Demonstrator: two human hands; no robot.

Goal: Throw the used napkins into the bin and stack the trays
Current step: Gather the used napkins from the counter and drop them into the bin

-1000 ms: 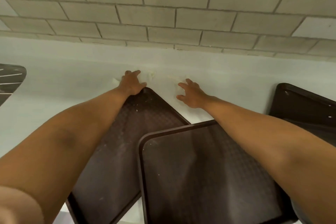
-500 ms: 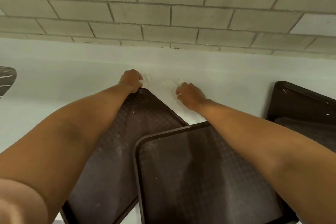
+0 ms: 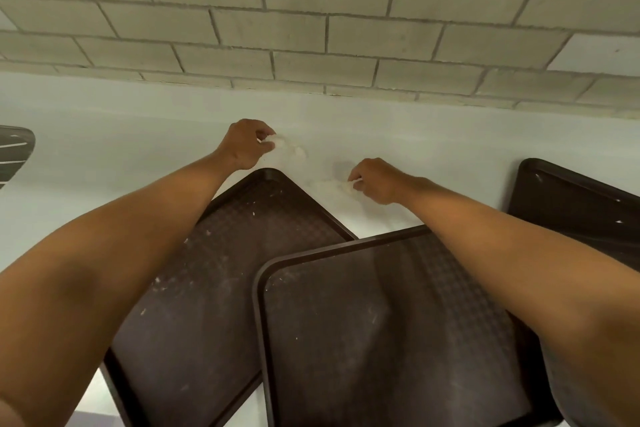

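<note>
Both arms reach forward over the white surface [image 3: 104, 156] toward the block wall [image 3: 311, 28]. The left hand [image 3: 247, 144] has its fingers curled, pinching a crumpled white napkin [image 3: 278, 141] between thumb and fingertips; the napkin sits at the fingertips, just beyond the far corner of the left tray [image 3: 214, 270]. A little more white paper [image 3: 298, 151] trails from that napkin toward the right hand, though it blends into the surface and its edges are hard to make out.

The right hand [image 3: 375, 180] is also curled, its fingertips pinching a second napkin [image 3: 343, 186] that lies on the surface just to that hand's inner side. The 2 hands are near each other but apart, with bare surface between them.

Under the left forearm lies the left tray, dark brown, turned diagonally and flecked with crumbs. Under the right forearm lies a second tray [image 3: 381, 340], its near-left edge overlapping the first. Well outward of the right hand a third tray [image 3: 571, 204] rests at the frame edge. Far outward of the left hand a dark object with pale lines [image 3: 14, 152] shows partly; I cannot tell what it is.
</note>
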